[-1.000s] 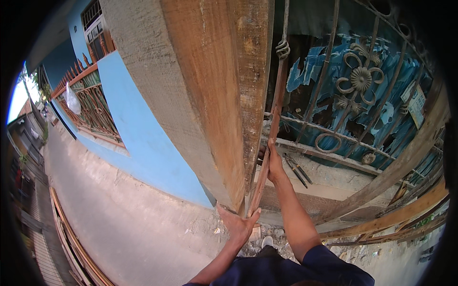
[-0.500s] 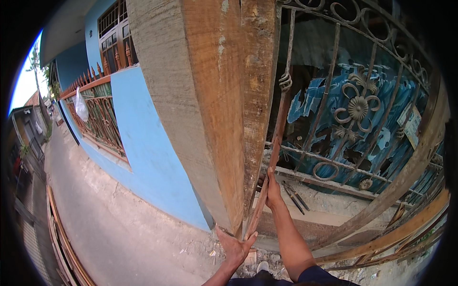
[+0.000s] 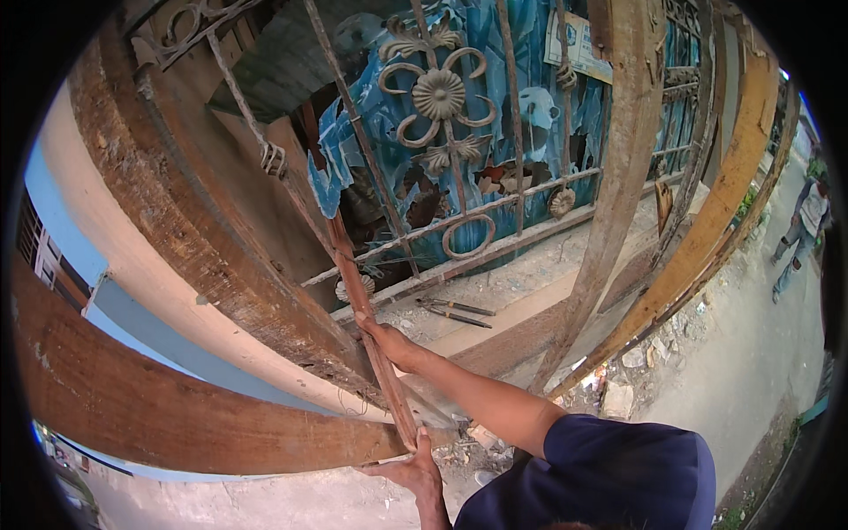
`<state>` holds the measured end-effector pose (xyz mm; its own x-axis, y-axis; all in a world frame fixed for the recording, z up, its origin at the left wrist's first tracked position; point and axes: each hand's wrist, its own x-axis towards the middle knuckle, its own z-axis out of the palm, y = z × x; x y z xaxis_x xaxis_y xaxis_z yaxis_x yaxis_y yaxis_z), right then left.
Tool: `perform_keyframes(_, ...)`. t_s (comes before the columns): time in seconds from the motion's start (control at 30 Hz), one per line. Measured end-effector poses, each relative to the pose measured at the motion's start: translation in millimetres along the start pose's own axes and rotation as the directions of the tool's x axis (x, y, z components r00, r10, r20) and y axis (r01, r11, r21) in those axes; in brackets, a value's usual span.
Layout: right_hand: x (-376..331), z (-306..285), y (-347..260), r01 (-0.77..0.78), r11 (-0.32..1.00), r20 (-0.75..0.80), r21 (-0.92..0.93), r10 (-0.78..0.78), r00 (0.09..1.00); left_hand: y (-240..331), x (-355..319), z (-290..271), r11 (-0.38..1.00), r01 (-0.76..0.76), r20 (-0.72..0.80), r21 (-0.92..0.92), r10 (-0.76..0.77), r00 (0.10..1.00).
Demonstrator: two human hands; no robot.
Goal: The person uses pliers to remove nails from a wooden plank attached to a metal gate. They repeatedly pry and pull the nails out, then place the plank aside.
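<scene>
A narrow reddish-brown wooden strip point(image 3: 360, 291) slants down in front of the metal grille, close to a rough upright wooden post point(image 3: 221, 265). My right hand point(image 3: 389, 343) is wrapped round the strip partway down. At the strip's lower end, my left hand point(image 3: 415, 470) holds it between thumb and palm, its fingers reaching left beneath a wide brown board point(image 3: 203, 415). The board's end meets the strip there. A pair of dark long-handled pincers point(image 3: 455, 311) lies on the ledge beyond my right forearm.
A scrolled metal grille point(image 3: 439, 95) with torn blue sheeting point(image 3: 539, 115) behind it fills the far side. Weathered timbers point(image 3: 618, 194) stand at the right. Rubble point(image 3: 618, 397) lies along the wall's foot. Another person point(image 3: 799, 230) is on the lane at far right.
My view has swung right, bringing more grille, the timbers and another person into sight. Both hands stay on the wooden strip, in nearly the same places along it.
</scene>
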<state>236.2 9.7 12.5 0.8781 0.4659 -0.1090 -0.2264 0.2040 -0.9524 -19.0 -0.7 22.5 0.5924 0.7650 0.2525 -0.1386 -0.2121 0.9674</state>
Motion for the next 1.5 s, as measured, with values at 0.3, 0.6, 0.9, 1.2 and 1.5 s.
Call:
perform_keyframes(0.3, -39.5, 7.5, -45.6, 0.031, 0.987, 0.11, -0.16, -0.014, 0.994, 13.9, -7.7, 9.5, 0.992, 0.039, -0.001, -0.123, -0.039, 0.999)
perform_keyframes(0.6, -41.8, 6.1, -46.7, 0.068, 0.99, 0.081, -0.127, -0.058, 0.995, -8.7, -2.8, 8.1, 0.998, -0.057, -0.029, 0.006, 0.057, 0.998)
perform_keyframes(0.9, -59.3, -3.8, -67.0, 0.094, 0.99, 0.133, -0.104, -0.08, 0.988, -9.5, -5.7, 8.0, 0.993, -0.1, 0.029, 0.063, 0.099, 0.995)
perform_keyframes(1.2, -55.3, -0.4, -60.1, 0.077, 0.988, 0.132, -0.135, -0.06, 0.989, 5.6, -15.0, 25.7, 0.996, 0.036, 0.092, -0.077, -0.029, 0.995)
perform_keyframes(1.5, -21.3, 6.8, -24.8, -0.008, 0.999, 0.023, -0.043, 0.009, 1.0, -34.3, 2.1, -18.1, 0.917, 0.236, 0.006, 0.321, -0.251, 0.968)
